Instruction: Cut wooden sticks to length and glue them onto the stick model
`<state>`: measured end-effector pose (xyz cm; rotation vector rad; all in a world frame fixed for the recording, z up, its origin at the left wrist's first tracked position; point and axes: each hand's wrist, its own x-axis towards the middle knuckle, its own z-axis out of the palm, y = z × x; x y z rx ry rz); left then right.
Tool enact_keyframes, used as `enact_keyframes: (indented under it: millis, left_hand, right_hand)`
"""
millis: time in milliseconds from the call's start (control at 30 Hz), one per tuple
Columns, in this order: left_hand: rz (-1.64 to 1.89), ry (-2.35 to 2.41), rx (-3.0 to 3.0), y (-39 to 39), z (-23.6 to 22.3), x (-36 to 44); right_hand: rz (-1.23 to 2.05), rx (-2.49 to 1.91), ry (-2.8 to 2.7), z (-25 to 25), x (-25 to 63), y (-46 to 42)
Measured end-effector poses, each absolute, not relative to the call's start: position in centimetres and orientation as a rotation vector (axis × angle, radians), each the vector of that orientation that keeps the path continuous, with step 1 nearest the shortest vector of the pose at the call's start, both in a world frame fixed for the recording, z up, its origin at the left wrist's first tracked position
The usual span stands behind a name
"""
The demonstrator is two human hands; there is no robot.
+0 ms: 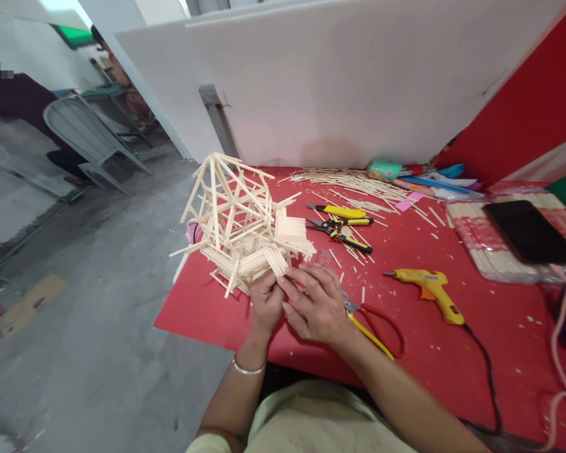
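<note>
A small flat panel of pale wooden sticks (276, 260) is pinched in my left hand (266, 301), whose fingers are closed on its lower end. My right hand (319, 303) meets it from the right, its fingertips pressed to the same end. Just beyond my hands stands a model building of wooden sticks (233, 211), with an open pointed roof frame and layered stick walls. A flat stick section (291, 229) juts from the model's right side. Red-and-yellow-handled pliers (375, 324) lie partly hidden behind my right hand and forearm.
On the red table (419, 371) lie a yellow glue gun (427, 290), black-and-yellow snips (344, 236), a yellow utility knife (342, 212) and loose sticks (339, 182). A phone (531, 231) rests on bagged sticks (476, 242). A white board (334, 88) stands behind; a person sits far left.
</note>
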<state>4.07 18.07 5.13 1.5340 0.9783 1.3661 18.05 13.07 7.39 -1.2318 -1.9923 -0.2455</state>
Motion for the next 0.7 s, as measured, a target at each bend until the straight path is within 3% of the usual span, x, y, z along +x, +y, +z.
enact_keyframes:
  millis: [700]
  left_hand:
    - [1.369,0.984,1.533,18.2,4.69,4.03]
  right_hand:
    - [-0.247,-1.212,-1.992,7.27,18.09,13.14]
